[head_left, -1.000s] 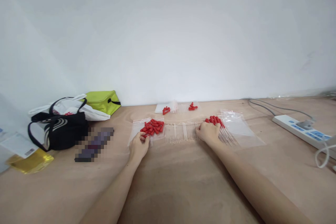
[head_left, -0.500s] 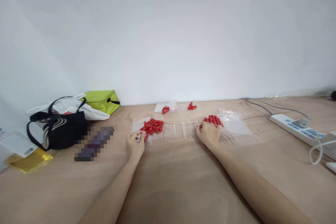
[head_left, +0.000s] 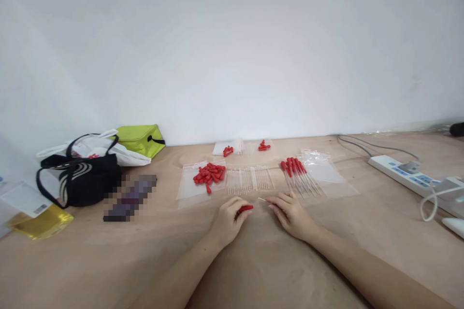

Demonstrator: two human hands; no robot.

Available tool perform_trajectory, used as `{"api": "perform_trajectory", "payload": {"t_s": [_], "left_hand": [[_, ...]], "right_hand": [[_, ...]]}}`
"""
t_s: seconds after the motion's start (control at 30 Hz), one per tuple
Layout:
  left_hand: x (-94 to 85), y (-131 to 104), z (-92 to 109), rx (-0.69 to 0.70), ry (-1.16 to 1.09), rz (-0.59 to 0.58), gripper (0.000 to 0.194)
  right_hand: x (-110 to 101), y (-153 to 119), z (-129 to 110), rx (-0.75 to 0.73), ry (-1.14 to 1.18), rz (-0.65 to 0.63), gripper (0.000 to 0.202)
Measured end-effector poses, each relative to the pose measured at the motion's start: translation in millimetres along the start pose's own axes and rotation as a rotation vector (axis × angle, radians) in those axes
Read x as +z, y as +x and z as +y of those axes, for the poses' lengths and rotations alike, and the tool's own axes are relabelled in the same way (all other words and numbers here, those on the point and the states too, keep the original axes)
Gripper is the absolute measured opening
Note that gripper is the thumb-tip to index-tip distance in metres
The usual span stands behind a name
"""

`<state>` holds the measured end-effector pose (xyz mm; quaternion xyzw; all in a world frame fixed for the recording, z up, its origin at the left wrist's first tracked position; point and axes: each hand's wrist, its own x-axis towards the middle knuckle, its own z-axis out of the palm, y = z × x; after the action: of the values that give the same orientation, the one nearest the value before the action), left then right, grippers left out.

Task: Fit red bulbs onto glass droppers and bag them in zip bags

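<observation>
My left hand (head_left: 229,219) is closed around a red rubber dropper bulb (head_left: 245,208), its narrow end pointing right. Facing it across a small gap, my right hand (head_left: 293,215) pinches a thin glass dropper tube (head_left: 261,199) whose tip points left. Beyond my left hand, a heap of red bulbs (head_left: 210,174) lies on a clear plastic bag (head_left: 184,188). A row of loose glass tubes (head_left: 239,181) lies in the middle. Several droppers with red bulbs fitted (head_left: 297,169) lie side by side past my right hand.
Another clear bag (head_left: 337,178) lies right of the fitted droppers. More red bulbs (head_left: 228,150) sit by the wall. A power strip (head_left: 402,174) with cables is at right; a black bag (head_left: 94,183), a lime-green bag (head_left: 139,137) and a blurred dark object (head_left: 130,198) are at left.
My left hand has come right and nearer from the bulb heap with a bulb. My right hand has drawn back from the tube row, now holding a tube. The two hands are closer together.
</observation>
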<state>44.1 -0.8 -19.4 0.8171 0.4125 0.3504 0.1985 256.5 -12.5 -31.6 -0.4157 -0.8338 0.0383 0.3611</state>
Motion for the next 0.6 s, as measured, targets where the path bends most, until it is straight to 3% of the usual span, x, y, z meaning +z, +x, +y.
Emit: {"api": "perform_trajectory", "payload": {"t_s": [0.2,0.6], "left_hand": [[-5.9,3.0,0.9,-0.032,0.017,-0.018,0.012],[-6.1,4.6,5.5,-0.022,-0.066,-0.082,0.015]], "right_hand": [[-1.2,6.6,-6.8,-0.011,0.003,-0.071,0.022],[0.3,6.8,-7.8,-0.064,0.041,-0.077,0.022]]}}
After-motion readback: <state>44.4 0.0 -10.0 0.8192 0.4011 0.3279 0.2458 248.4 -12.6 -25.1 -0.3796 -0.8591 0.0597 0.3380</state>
